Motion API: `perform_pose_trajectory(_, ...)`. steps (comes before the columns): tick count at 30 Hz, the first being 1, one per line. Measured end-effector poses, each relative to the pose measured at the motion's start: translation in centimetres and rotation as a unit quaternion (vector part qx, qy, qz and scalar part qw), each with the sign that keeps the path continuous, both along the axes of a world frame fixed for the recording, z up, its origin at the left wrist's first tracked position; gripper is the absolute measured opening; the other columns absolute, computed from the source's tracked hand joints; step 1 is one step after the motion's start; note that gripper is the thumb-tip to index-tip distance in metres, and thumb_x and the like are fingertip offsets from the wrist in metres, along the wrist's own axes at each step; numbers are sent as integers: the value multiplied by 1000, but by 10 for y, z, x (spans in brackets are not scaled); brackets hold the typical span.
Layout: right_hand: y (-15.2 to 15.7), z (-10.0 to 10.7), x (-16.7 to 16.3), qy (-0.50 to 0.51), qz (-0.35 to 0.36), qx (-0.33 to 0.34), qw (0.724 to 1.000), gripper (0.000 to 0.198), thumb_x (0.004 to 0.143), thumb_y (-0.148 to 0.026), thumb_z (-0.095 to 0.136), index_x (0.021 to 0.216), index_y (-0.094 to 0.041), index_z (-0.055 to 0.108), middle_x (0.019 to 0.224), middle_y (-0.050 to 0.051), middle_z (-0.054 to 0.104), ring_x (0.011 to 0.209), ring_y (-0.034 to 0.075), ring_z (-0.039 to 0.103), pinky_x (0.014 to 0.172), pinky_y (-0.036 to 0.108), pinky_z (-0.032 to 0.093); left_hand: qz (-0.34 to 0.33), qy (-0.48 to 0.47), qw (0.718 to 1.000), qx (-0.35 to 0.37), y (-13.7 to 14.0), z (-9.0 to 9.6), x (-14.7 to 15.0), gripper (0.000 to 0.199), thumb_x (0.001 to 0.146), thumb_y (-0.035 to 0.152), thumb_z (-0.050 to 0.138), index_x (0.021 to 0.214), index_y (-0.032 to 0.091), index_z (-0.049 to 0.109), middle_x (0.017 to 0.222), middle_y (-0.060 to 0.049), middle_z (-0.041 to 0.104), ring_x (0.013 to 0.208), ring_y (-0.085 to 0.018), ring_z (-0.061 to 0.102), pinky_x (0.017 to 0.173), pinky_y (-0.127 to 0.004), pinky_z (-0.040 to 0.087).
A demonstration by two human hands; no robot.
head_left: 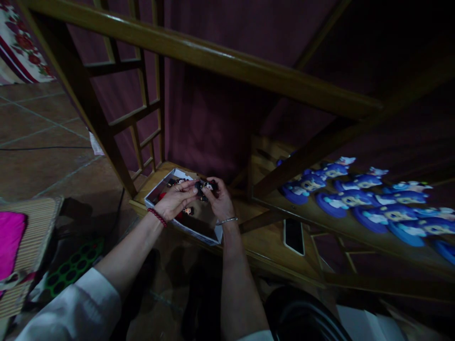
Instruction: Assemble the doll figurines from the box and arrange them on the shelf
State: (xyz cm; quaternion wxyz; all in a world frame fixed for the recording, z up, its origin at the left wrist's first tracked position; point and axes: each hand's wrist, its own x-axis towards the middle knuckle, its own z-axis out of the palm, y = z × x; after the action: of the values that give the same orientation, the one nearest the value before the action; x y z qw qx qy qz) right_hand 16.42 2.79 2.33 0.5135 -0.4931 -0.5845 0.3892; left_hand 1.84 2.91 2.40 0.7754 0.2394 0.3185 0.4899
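Note:
Over an open white cardboard box (pixel 210 239), a small dark-haired figurine (pixel 207 187) is held between my two hands. My left hand (pixel 177 200), with a red bead bracelet at the wrist, pinches the dark left end of it with thumb and fingers. From the other side my right hand (pixel 222 201), wearing a silver bracelet, closes round it with thumb and fingertips. Another figurine (pixel 188 210) lies in the box below my left hand, beside something red. More small figures (pixel 177 182) are partly hidden behind that hand at the box's far side.
The box sits on a low wooden shelf (pixel 263 237) with a phone (pixel 294 237) to the right. Several blue figurines (pixel 334 201) stand on a higher shelf. A wooden rail (pixel 199 54) crosses above my hands. A woven stool top (pixel 39 222) with pink cloth (pixel 10 241) is at left.

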Motion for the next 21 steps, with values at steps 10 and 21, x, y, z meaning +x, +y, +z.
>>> perform_pose_trajectory(10, -2, 1, 1, -34, 34, 32, 998, 20, 71, -25, 55, 91, -24, 52, 87, -2, 55, 81, 14, 53, 75, 27, 43, -11, 19, 1000, 0, 2, -5, -2, 23, 66, 5, 65, 87, 11, 66, 84, -6, 67, 78, -13, 61, 79, -26, 48)
perform_pose_trajectory(21, -4, 3, 1, -111, 42, 38, 992, 21, 72, -23, 51, 92, -21, 52, 89, 0, 57, 80, 14, 53, 77, 28, 43, -38, 35, 998, 24, 0, -6, -5, 17, 64, 12, 69, 80, 10, 68, 82, -5, 66, 76, -12, 60, 74, -25, 50)
